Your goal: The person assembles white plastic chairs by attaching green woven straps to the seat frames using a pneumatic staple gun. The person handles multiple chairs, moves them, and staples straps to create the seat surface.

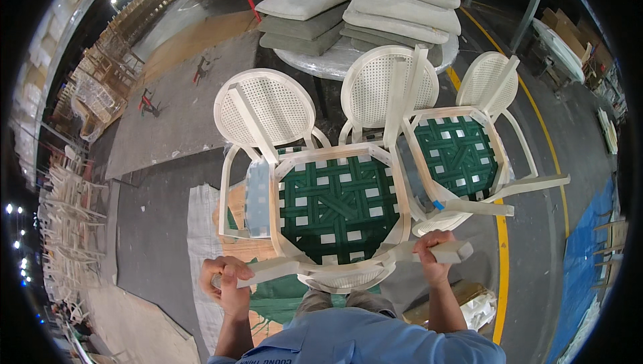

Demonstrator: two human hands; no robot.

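A pale wooden chair (338,200) is upside down in front of me, with green webbing across the underside of its seat. My left hand (231,283) is closed around one of its nearer legs (278,269). The other near leg (452,252) is in the grip of my right hand (434,255). Below the seat, close to my body, part of a rounded chair back (348,278) shows. To the right sits a second upturned chair (459,153) with the same webbing and a small blue piece on its frame.
Beyond stand cane-backed chairs (268,106), close to the upturned ones. A plastic-covered round table (375,56) carries stacked seat cushions (402,12). At left lies a grey-topped platform (181,103) with red clamps. Many chair frames (74,216) line the far left. A yellow floor line (502,263) runs at right.
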